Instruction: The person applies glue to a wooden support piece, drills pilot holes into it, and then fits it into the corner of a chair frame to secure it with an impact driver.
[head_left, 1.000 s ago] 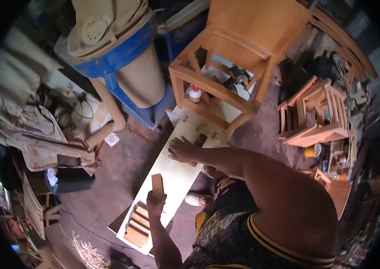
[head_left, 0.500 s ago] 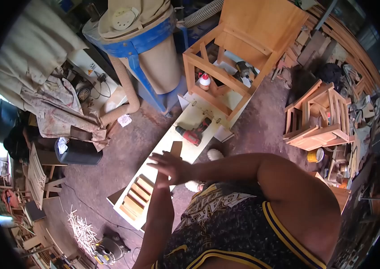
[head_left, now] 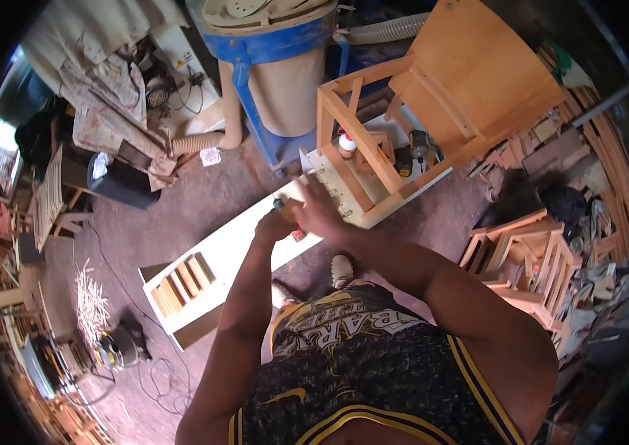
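Over the white board (head_left: 244,241), my left hand (head_left: 273,226) is closed round a short piece of wood (head_left: 292,211). My right hand (head_left: 319,211) is beside it, fingers stretched out and somewhat blurred, close to the wood; whether it touches is hard to tell. Below and behind the hands lies a red cordless drill (head_left: 299,234), mostly hidden, with its dark tip (head_left: 279,203) showing. Several wooden slats (head_left: 184,282) lie in a row at the near left end of the board.
A wooden frame with a panel (head_left: 477,74) stands at the board's far end, a red-and-white bottle (head_left: 346,144) and another power tool (head_left: 422,148) by it. A blue dust collector (head_left: 270,37) is behind. Wooden furniture (head_left: 529,259) sits right; thin sticks (head_left: 90,304) and a vacuum (head_left: 121,345) left.
Both hands have moved up along the board toward the drill, carrying the piece of wood. They now cover most of the drill, and the view has shifted.
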Demonstrator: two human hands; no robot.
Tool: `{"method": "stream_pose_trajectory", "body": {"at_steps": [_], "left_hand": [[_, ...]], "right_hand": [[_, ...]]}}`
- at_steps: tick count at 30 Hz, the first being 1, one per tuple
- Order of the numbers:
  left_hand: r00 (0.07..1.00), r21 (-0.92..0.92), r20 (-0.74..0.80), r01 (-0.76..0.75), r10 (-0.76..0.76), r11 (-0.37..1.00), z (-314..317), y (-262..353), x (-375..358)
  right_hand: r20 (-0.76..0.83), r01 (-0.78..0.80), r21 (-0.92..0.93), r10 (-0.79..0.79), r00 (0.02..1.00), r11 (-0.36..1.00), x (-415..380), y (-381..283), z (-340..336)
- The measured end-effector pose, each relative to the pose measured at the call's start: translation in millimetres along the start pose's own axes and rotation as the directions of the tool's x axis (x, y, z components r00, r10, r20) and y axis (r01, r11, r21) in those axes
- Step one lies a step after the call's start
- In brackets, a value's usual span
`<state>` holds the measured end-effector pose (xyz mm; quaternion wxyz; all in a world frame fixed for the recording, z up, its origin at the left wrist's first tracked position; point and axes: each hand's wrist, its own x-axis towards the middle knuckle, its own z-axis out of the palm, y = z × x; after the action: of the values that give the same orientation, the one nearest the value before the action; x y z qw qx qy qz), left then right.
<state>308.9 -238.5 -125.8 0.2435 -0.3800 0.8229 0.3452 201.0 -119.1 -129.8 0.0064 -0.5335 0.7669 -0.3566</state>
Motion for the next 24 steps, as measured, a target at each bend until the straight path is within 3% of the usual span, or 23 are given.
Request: {"method": "stream_pose_trajectory", "body": {"at_steps": [2, 3, 4, 6, 7, 10, 11, 12, 13, 16, 18, 20, 21, 22, 24], "left_hand": [[0.951, -0.054, -0.303, -0.081, 0.061, 0.995, 21.1, 4.0, -2.1], [0.929, -0.156, -0.362, -0.145, 0.080, 0.977, 23.1, 14.8, -16.8], [0.902, -0.252, -0.423, -0.207, 0.085, 0.945, 23.6, 25.9, -31.5], [0.887, -0.311, -0.457, -0.222, 0.060, 0.924, 31.7, 27.9, -39.0], [0.879, -0.312, -0.474, -0.223, 0.052, 0.923, 34.4, 30.7, -47.6], [0.869, -0.333, -0.492, -0.247, 0.056, 0.910, 33.8, 32.2, -65.1], [0.871, -0.354, -0.489, -0.241, 0.041, 0.904, 32.0, 29.0, -70.9], [0.874, -0.375, -0.485, -0.235, 0.025, 0.897, 31.5, 23.1, -75.8], [0.855, -0.380, -0.519, -0.245, 0.014, 0.892, 32.5, 14.4, -79.3], [0.874, -0.425, -0.485, -0.208, -0.028, 0.881, 17.0, -14.9, -87.0], [0.879, -0.447, -0.475, -0.199, -0.043, 0.872, 3.1, -38.2, -89.7], [0.872, -0.490, -0.490, -0.269, -0.007, 0.830, -10.3, -62.4, -89.7], [0.873, -0.471, -0.487, -0.260, -0.003, 0.843, -16.0, -75.1, -89.3], [0.875, -0.475, -0.483, -0.256, -0.006, 0.842, -20.0, -88.9, -89.6], [0.882, -0.531, -0.469, -0.327, 0.051, 0.782, -27.5, -116.8, -88.9]], "right_hand": [[0.054, -0.083, 0.189, 0.074, 0.996, 0.978, -5.6, 49.2, 1.5], [0.105, -0.199, 0.337, 0.173, 0.979, 0.920, -7.3, 70.1, 7.0], [0.180, -0.323, 0.463, 0.269, 0.946, 0.826, -10.9, 82.9, 12.5], [0.410, -0.589, 0.693, 0.445, 0.796, 0.416, -11.3, 83.4, 19.8], [0.504, -0.638, 0.684, 0.403, 0.764, 0.353, -3.2, 55.7, -2.9], [0.600, -0.693, 0.579, 0.351, 0.719, 0.431, 18.2, 40.3, -1.7], [0.544, -0.669, 0.678, 0.405, 0.735, 0.304, 30.5, 49.5, 13.8], [0.422, -0.616, 0.714, 0.497, 0.759, 0.334, 47.6, 62.7, 23.7], [0.360, -0.637, 0.689, 0.599, 0.715, 0.346, 64.3, 58.2, 16.1], [0.362, -0.645, 0.647, 0.580, 0.730, 0.408, 96.3, 52.6, 18.8], [0.404, -0.610, 0.693, 0.494, 0.770, 0.384, 90.3, 8.4, 25.0], [0.598, -0.522, 0.538, 0.136, 0.790, 0.662, 79.2, -32.4, 40.2], [0.522, -0.499, 0.584, 0.174, 0.835, 0.640, 77.8, -42.7, 55.0], [0.488, -0.623, 0.538, 0.393, 0.780, 0.568, 85.3, -30.2, 76.3], [0.311, -0.656, 0.664, 0.666, 0.678, 0.357, 96.9, -26.6, 95.3]]}}
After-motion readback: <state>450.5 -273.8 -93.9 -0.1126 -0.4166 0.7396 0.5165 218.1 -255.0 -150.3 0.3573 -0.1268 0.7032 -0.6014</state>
